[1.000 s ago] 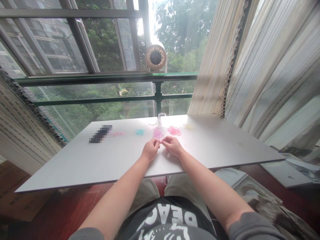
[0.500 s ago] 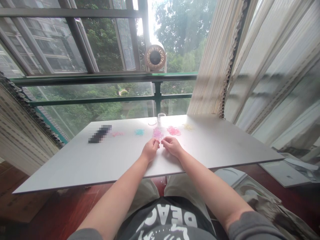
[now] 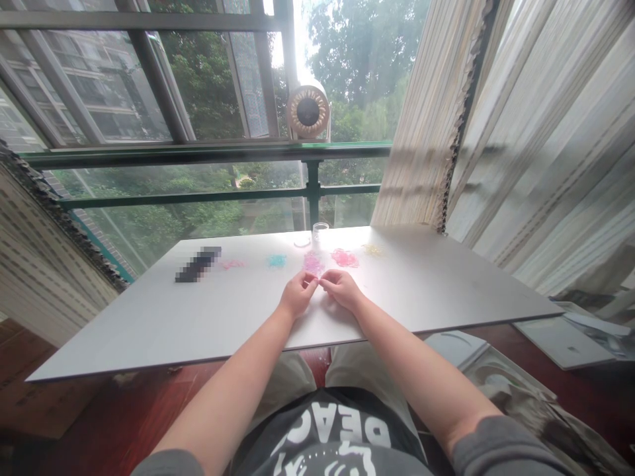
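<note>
Over the near middle of the white table, my left hand and my right hand meet at the fingertips. Both are closed in a pinch; whatever lies between the fingers is too small to make out. Just beyond them is a purple pile of small, thin pieces, partly behind my fingers. To its right lie a pinkish-red pile and a small yellow pile. On the left are a teal pile and a pale pink pile.
A clear cup stands at the table's far edge, beside a round white lid-like disc. A blurred-out dark object lies at the left. Behind the table run a green railing and a white round-faced device. A curtain hangs at right.
Half a second ago a small gap showed between my fingertips; now they touch. My left fingers have shifted slightly, while the piles stay where they were.
</note>
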A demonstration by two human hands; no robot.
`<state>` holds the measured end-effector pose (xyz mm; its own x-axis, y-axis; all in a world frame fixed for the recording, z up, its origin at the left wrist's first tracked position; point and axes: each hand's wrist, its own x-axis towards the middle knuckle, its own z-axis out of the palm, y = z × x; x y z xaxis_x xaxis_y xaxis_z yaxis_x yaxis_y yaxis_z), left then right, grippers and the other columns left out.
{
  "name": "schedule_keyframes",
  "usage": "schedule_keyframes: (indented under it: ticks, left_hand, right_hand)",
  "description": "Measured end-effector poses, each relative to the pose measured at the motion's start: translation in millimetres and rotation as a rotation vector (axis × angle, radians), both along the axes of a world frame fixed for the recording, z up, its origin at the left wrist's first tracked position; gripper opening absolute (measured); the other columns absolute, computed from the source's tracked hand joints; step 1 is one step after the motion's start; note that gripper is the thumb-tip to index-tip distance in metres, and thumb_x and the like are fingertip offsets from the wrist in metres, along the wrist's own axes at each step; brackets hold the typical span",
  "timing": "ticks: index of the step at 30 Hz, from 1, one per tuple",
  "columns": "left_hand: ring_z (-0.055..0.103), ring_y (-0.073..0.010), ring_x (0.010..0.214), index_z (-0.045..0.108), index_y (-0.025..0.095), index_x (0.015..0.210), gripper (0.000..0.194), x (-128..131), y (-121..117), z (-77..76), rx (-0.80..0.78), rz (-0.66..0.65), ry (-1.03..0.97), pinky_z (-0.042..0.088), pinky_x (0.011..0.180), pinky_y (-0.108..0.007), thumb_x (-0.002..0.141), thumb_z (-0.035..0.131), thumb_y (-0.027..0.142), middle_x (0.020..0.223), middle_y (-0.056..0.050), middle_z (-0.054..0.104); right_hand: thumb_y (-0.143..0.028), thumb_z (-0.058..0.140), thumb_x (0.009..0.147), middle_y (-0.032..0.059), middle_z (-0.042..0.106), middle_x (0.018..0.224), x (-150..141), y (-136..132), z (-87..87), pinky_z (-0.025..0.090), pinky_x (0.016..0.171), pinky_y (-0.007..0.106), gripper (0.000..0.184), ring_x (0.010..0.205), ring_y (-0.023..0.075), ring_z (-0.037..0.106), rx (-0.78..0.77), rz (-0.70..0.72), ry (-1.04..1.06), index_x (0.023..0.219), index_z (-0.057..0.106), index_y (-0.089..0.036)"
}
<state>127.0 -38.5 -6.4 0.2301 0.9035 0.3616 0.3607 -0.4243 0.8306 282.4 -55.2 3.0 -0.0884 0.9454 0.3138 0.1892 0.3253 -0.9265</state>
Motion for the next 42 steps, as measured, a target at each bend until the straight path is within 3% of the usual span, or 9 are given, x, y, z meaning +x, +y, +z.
schedule_keyframes:
  ticks: [12,30,42]
  left_hand:
    - [0.053,-0.0116,0.061,0.057,0.018,0.079,0.022,0.0,0.4,0.6,-0.007,-0.007,-0.057,0.042,0.061,-0.023,0.08,0.051,0.039,0.072,0.0,0.061]
    - [0.056,-0.0122,0.063,0.06,0.018,0.086,0.017,-1.7,0.8,-0.8,-0.013,-0.017,-0.05,0.044,0.061,-0.024,0.072,0.057,0.029,0.081,-0.002,0.065]
    - [0.055,-0.0121,0.063,0.062,0.018,0.08,0.017,-0.4,1.5,-0.5,-0.003,-0.019,-0.044,0.043,0.059,-0.023,0.073,0.058,0.033,0.076,-0.001,0.064]
  right_hand:
    - [-0.03,0.063,0.066,-0.0062,0.051,0.051,-1.9,-1.5,0.3,0.035,0.037,0.02,0.017,0.038,0.0077,0.042,-0.002,0.018,0.046,0.077,0.056,-0.018]
    - [-0.024,0.056,0.067,-0.0047,0.051,0.05,-2.6,-0.2,0.8,0.035,0.043,0.022,0.006,0.042,0.0083,0.044,0.047,-0.022,0.032,0.067,0.055,-0.018]
    - [-0.022,0.056,0.066,-0.0041,0.052,0.052,-1.7,1.6,-1.0,0.036,0.044,0.022,0.004,0.045,0.0091,0.045,0.064,-0.031,0.003,0.065,0.054,-0.018]
